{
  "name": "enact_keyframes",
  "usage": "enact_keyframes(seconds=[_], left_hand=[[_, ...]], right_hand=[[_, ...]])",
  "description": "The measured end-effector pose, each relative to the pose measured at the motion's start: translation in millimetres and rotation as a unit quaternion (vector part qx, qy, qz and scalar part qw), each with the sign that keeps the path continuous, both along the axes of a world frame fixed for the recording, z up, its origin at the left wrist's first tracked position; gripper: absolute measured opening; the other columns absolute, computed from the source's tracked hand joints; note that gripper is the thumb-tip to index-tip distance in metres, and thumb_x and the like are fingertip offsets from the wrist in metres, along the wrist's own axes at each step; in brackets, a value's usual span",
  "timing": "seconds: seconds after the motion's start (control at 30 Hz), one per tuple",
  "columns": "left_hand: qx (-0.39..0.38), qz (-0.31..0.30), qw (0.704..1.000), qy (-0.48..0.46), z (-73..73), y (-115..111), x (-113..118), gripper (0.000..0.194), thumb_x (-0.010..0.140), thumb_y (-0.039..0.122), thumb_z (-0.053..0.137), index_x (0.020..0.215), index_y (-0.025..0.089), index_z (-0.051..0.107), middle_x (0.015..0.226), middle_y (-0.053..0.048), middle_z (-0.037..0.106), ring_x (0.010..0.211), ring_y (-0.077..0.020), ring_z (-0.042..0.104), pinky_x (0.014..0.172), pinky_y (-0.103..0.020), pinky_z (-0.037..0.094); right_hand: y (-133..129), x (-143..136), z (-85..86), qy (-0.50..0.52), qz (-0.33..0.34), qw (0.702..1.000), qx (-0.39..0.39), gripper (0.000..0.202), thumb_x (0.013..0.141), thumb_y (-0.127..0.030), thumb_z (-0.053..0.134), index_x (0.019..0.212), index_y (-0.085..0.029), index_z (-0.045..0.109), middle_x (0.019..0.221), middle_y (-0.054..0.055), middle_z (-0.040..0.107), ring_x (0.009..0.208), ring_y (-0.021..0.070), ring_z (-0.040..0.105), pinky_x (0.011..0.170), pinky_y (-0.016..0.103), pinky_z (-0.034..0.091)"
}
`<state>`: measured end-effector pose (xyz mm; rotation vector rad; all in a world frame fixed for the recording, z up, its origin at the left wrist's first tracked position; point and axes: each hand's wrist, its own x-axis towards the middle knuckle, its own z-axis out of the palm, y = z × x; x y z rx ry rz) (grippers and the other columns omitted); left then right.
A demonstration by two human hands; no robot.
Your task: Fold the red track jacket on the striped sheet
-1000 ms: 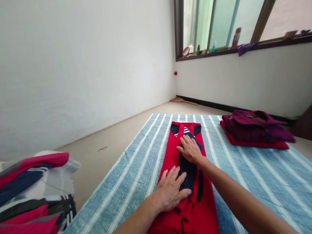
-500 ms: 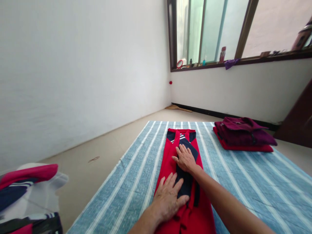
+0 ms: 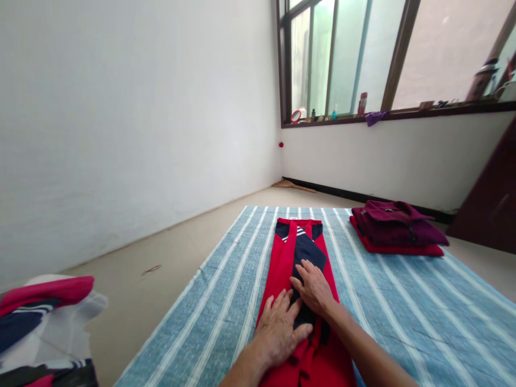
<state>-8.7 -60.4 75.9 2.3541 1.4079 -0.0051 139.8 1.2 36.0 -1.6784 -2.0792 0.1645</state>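
A red and navy garment with white stripes point(image 3: 280, 260) lies folded into a long narrow shape on a blue-and-white striped cloth point(image 3: 226, 290). My left hand point(image 3: 279, 327) rests flat on its lower middle, fingers spread and holding nothing. Just above and to the right, my right hand point(image 3: 313, 287) lies on the navy part, its fingers outstretched and nothing gripped. The two hands are close together. Parts of the garment beneath both palms are hidden.
Folded maroon clothes point(image 3: 397, 223) lie on a red folded piece point(image 3: 423, 250) at the cloth's right. Other clothes in clear plastic point(image 3: 66, 328) sit at the lower left. Bottles and a round mirror point(image 3: 295, 116) stand on the windowsill.
My right hand has slid down the garment toward me, nearer to my left hand. My left hand has hardly moved. The view has shifted slightly.
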Motion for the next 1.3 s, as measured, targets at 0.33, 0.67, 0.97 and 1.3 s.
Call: enact_keyframes(seconds=[0.33, 0.67, 0.97, 1.3], left_hand=[[0.014, -0.015, 1.0, -0.003, -4.3, 1.0, -2.1, 0.059, 0.089, 0.053, 0.038, 0.141, 0.025, 0.037, 0.15, -0.011, 0.029, 0.139, -0.0283, 0.02, 0.112, -0.053, 0.013], [-0.057, 0.067, 0.959, -0.268, -1.7, 19.3, -21.4, 0.042, 0.078, 0.041, 0.058, 0.115, 0.023, 0.064, 0.123, -0.006, 0.063, 0.117, -0.0274, 0.054, 0.106, -0.043, 0.035], [-0.035, 0.371, 0.708, -0.599, -15.9, 48.6, -41.2, 0.034, 0.065, 0.038, 0.068, 0.088, 0.012, 0.066, 0.076, -0.007, 0.072, 0.075, -0.0208, 0.067, 0.068, -0.03, 0.052], [-0.034, 0.356, 0.75, -0.557, -32.0, 44.4, -40.9, 0.033, 0.062, 0.035, 0.069, 0.087, 0.013, 0.066, 0.077, -0.005, 0.071, 0.073, -0.0184, 0.064, 0.073, -0.03, 0.049]], right_hand=[[-26.5, -2.9, -31.6, 0.052, 0.015, 0.997, 0.053, 0.033, 0.09, -0.033, 0.045, 0.112, -0.018, 0.064, 0.127, 0.012, 0.057, 0.12, 0.0261, 0.05, 0.101, 0.043, 0.04], [-30.3, -1.2, -33.3, 0.109, 0.012, 0.992, 0.057, 0.031, 0.09, -0.035, 0.046, 0.11, -0.021, 0.065, 0.127, 0.011, 0.057, 0.12, 0.0258, 0.05, 0.102, 0.043, 0.039], [-32.3, 4.4, -35.4, 0.105, 0.03, 0.992, 0.07, 0.033, 0.089, -0.033, 0.047, 0.113, -0.017, 0.063, 0.129, 0.012, 0.056, 0.12, 0.0271, 0.05, 0.101, 0.046, 0.04], [-34.0, 6.0, -36.9, 0.101, 0.029, 0.991, 0.081, 0.033, 0.088, -0.034, 0.048, 0.113, -0.017, 0.063, 0.128, 0.013, 0.056, 0.12, 0.0272, 0.05, 0.101, 0.046, 0.041]])
